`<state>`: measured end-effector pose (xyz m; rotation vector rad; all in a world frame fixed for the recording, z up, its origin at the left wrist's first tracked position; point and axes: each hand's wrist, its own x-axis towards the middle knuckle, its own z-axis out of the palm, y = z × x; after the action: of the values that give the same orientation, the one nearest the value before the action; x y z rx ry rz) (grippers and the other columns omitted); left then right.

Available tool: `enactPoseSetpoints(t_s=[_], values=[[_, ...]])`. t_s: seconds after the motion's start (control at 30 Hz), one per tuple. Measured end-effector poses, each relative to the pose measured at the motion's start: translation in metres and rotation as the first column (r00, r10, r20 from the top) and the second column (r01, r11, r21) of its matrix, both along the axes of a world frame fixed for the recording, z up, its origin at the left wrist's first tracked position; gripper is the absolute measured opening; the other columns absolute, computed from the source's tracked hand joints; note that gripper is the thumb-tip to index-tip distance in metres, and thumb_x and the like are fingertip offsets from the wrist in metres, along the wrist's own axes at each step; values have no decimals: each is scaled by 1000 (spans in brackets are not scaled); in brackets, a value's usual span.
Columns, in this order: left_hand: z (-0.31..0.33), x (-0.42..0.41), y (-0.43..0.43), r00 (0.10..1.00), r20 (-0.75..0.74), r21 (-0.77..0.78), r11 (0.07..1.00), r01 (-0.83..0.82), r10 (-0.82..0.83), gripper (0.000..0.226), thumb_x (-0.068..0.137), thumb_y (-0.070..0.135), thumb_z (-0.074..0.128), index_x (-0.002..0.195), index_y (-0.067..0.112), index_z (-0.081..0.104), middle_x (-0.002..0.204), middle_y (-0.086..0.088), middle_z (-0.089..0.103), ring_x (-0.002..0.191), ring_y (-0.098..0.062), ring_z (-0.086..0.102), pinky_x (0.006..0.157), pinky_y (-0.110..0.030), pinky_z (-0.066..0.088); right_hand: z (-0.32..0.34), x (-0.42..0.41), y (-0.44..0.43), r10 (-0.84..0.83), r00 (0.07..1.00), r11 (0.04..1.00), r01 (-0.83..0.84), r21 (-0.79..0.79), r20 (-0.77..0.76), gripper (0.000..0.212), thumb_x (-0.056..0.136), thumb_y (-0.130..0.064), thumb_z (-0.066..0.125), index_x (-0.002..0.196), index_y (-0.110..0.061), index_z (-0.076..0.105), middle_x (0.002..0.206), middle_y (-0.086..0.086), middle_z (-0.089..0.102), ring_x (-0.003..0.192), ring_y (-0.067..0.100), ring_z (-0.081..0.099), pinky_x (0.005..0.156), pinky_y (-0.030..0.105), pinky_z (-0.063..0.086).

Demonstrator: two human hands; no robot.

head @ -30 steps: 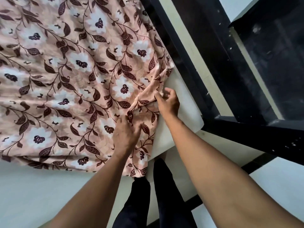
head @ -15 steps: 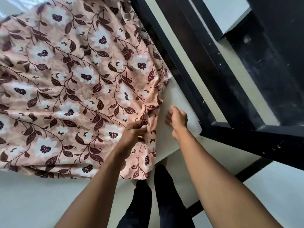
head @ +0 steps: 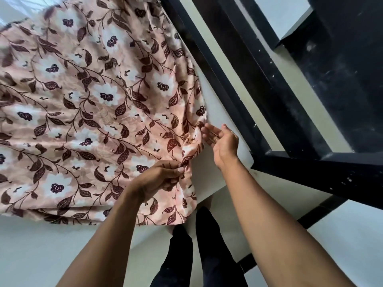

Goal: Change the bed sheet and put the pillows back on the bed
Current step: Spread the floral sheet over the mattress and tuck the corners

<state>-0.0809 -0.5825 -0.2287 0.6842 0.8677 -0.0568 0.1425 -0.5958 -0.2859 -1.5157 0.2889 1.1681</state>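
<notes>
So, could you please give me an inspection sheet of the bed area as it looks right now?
Surface: white mattress, corner bare beside the sheet.
Job's things: floral sheet spread over the mattress, bunched at the near corner and not pulled over it.
Clutter: nothing seen.
Hands: left hand pinches a fold of the sheet at the corner; right hand open, palm up, fingertips by the sheet's edge.
Cables: nothing seen.
Surroundings: black bed frame along the mattress; pale floor; the person's legs in dark trousers at the bedside.
</notes>
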Motion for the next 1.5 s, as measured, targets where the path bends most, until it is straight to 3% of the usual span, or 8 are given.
enactPoseSetpoints(t_s=[0.13,0.4,0.63,0.83,1.0,1.2,1.33,1.5], values=[[7,2,-3,986,135,-90,992,-90,101,46,65,35,91,84,4,63,61,-4,43,50,-11,34,51,-27,18,3,-11,-10,238,968,918,-197,-344,78,23,96,-39,61,98,-16,64,99,10,73,98,30,70,81,36,57],[7,-11,-3,992,77,-73,993,-95,101,33,75,32,83,78,6,63,59,-6,45,50,-14,32,50,-27,19,17,-16,-17,476,795,879,-416,234,-375,23,85,-30,73,98,-11,68,81,5,64,63,14,53,51,21,40],[-7,-12,13,840,-326,389,872,-298,433,28,104,27,55,92,7,71,67,0,61,57,-10,51,55,-25,36,29,62,-84,850,410,494,-837,235,-330,28,86,-32,79,103,-10,75,61,-4,60,49,7,44,51,24,29],[-33,5,15,619,-451,770,631,-95,643,19,103,31,56,97,16,65,85,0,66,74,-18,63,61,-31,52,9,53,-88,605,796,788,-599,-145,-1,11,94,-18,68,101,-15,76,77,-1,69,66,12,54,55,23,38],[-43,-3,6,389,-469,854,519,-27,793,21,102,18,54,122,20,54,113,-2,62,103,-17,60,91,-37,55,-3,-14,-84,876,433,482,-786,-386,212,33,86,-44,78,111,-24,71,107,-5,73,101,15,69,88,32,57],[-40,0,-53,606,-521,832,515,205,601,35,101,36,54,129,15,49,119,-3,55,111,-20,53,98,-43,51,6,-71,-69,947,-17,212,-717,-665,320,54,87,-65,65,108,-16,72,106,8,74,94,26,68,73,31,49],[-45,2,-76,587,-734,645,620,447,341,82,90,58,63,148,10,31,142,-13,45,131,-27,42,111,-42,37,11,-43,-51,940,69,274,-737,-618,334,27,100,-25,58,82,-11,71,82,7,71,75,25,67,58,28,42],[-65,-1,-58,678,-673,579,781,235,295,11,89,8,63,94,17,67,98,-10,71,82,-20,65,60,-23,49,32,11,-36,804,291,546,-708,-449,519,22,99,-25,62,104,-14,80,73,-3,70,63,10,62,55,24,47]])
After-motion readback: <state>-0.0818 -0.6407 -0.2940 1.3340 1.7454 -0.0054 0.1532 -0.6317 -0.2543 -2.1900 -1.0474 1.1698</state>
